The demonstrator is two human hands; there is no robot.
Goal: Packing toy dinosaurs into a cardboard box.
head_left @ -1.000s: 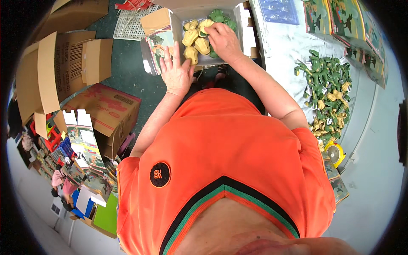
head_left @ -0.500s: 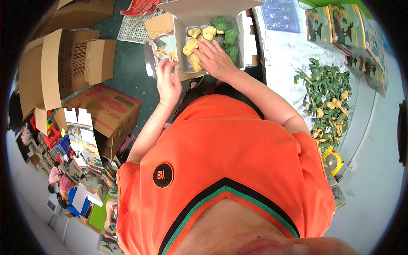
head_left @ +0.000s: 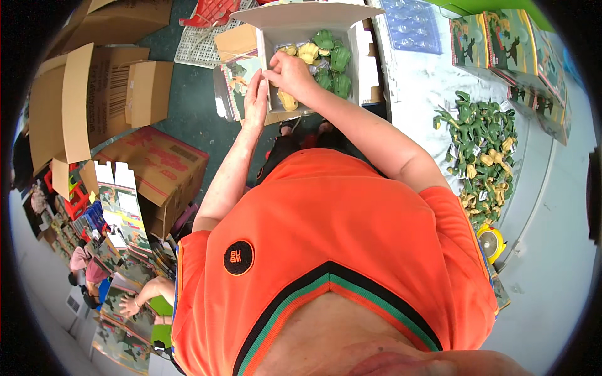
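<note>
In front of me stands an open box (head_left: 282, 34) with white inner walls, its lid raised at the far side. Inside lie several green (head_left: 340, 57) and pale yellow (head_left: 307, 52) moulded toy pieces, some hidden under my arm. My right hand (head_left: 292, 74) is at the box's left wall, thumb and fingers pinched together; what they grip cannot be made out. Along the outside of that same wall rests my left hand (head_left: 254, 103), fingers stretched out and pointing away from me. A printed picture panel (head_left: 237, 78) shows just left of it.
On the white-covered table (head_left: 411, 72) at right are a clear plastic tray (head_left: 411, 25), stacked printed boxes (head_left: 501, 44) and a heap of green and yellow toys (head_left: 483, 160). Cardboard cartons (head_left: 147, 103) and a white basket (head_left: 199, 45) stand left. A co-worker's hand (head_left: 130, 306) touches printed boxes, lower left.
My right hand has moved left off the yellow pieces to the box's left wall and curled into a pinch. My left hand has straightened against that wall. A co-worker's arm has reached out, lower left.
</note>
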